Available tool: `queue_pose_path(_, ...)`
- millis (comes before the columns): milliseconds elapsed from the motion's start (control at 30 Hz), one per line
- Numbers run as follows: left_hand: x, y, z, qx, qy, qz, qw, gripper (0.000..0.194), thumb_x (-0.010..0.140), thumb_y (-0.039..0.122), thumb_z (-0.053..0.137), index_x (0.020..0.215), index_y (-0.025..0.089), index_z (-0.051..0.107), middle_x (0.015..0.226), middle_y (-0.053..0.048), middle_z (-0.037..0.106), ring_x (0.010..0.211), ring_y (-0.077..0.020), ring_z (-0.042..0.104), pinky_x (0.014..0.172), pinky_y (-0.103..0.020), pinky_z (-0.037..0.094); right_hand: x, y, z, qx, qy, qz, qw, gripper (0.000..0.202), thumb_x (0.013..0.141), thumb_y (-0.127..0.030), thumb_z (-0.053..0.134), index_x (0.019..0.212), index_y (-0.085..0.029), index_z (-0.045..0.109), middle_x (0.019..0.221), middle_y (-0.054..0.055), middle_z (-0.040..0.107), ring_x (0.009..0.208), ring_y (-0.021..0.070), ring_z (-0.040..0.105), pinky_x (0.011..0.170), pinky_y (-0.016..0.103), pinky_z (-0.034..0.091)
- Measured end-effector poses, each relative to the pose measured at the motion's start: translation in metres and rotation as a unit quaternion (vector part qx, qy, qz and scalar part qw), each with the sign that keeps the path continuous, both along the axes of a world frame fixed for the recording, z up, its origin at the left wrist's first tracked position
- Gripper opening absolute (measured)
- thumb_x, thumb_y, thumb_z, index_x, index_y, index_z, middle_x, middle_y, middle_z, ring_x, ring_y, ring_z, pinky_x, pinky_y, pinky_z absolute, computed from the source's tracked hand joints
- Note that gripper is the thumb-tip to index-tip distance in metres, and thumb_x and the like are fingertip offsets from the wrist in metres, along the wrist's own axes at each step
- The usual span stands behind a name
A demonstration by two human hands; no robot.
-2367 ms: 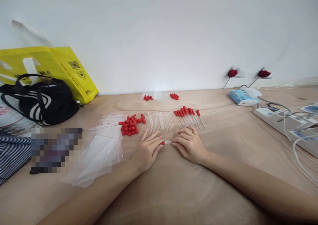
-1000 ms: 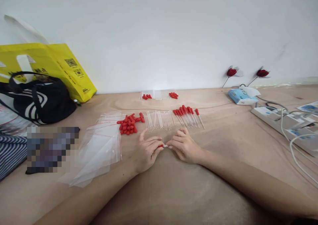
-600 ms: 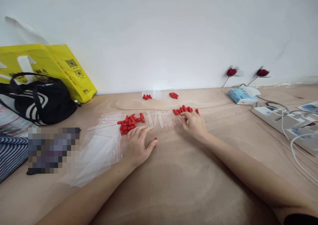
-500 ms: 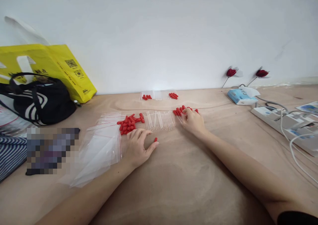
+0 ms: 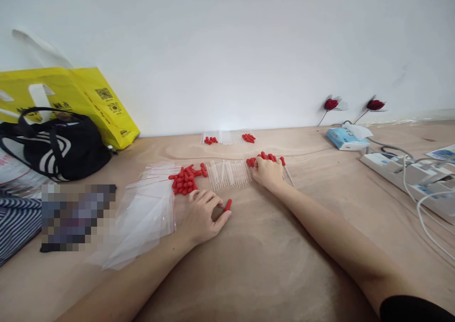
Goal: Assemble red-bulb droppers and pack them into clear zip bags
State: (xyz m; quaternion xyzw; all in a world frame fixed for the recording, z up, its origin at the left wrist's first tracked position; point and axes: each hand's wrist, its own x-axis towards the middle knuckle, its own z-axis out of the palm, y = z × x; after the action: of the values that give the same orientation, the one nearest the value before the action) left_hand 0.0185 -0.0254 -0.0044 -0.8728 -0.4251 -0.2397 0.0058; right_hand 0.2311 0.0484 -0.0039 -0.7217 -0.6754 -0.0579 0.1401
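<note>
My left hand (image 5: 204,215) rests on the table with thumb and forefinger closed on a small red capsule-shaped cap (image 5: 228,205). Beside its knuckles is a heap of the same red caps (image 5: 185,179). In the middle lies a row of thin pale sticks (image 5: 227,172). To their right my right hand (image 5: 269,172) has its fingers curled down over a row of red caps (image 5: 270,157); whatever those fingertips hold is hidden. One stick with a red end (image 5: 287,172) shows just right of that hand.
Clear plastic zip bags (image 5: 142,217) lie left of my left hand. Another bag (image 5: 229,137) with red pieces is by the wall. A yellow bag (image 5: 103,108) and black bag (image 5: 74,146) stand left. Right are tissues (image 5: 343,139), a power strip (image 5: 401,175) and cables.
My left hand has shifted slightly right, and more of its red cap shows. The right hand has moved slightly left with fingers more curled, uncovering a red-ended stick.
</note>
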Motion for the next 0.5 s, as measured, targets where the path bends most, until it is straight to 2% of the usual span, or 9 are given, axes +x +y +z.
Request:
queue_pose_path(167,0.004,-0.002,0.001,-0.002,-0.008,0.0,1.0,0.009,0.073,0.026,0.051,0.069,0.019,0.055,0.073,0.0,0.061,0.075,-0.018,0.053,0.082,-0.041,0.029,-0.003,0.002,0.0,0.006,0.022,0.018,1.0,0.022,0.077,-0.025,0.04,0.075,-0.017,0.06,0.08,0.007,0.065,0.077,0.0204,0.055,0.077,0.037,0.023)
queue_pose_path(267,0.004,-0.003,0.003,0.001,-0.015,0.016,1.0,0.007,0.071,0.024,0.051,0.066,0.019,0.055,0.07,0.0,0.061,0.073,-0.0178,0.053,0.083,-0.041,0.029,-0.009,0.004,-0.002,-0.02,0.034,0.022,0.999,0.025,0.077,-0.028,0.04,0.071,-0.017,0.062,0.078,0.007,0.065,0.077,0.0201,0.055,0.079,0.038,0.021)
queue_pose_path(400,0.001,-0.003,0.004,0.007,-0.011,0.026,1.0,0.004,0.066,0.021,0.051,0.066,0.019,0.054,0.071,0.0,0.06,0.075,-0.0191,0.052,0.085,-0.042,0.028,-0.016,0.007,-0.001,-0.051,0.011,0.001,0.999,0.024,0.076,-0.024,0.041,0.072,-0.015,0.063,0.076,0.01,0.065,0.076,0.021,0.056,0.081,0.04,0.019)
queue_pose_path(500,0.0,-0.003,0.003,0.005,-0.008,0.026,1.0,0.008,0.065,0.021,0.053,0.071,0.019,0.056,0.076,-0.001,0.061,0.078,-0.0203,0.052,0.086,-0.043,0.028,-0.02,0.009,0.002,-0.071,-0.016,-0.005,0.997,0.022,0.073,-0.02,0.044,0.075,-0.014,0.065,0.08,0.012,0.065,0.077,0.0223,0.057,0.082,0.041,0.018)
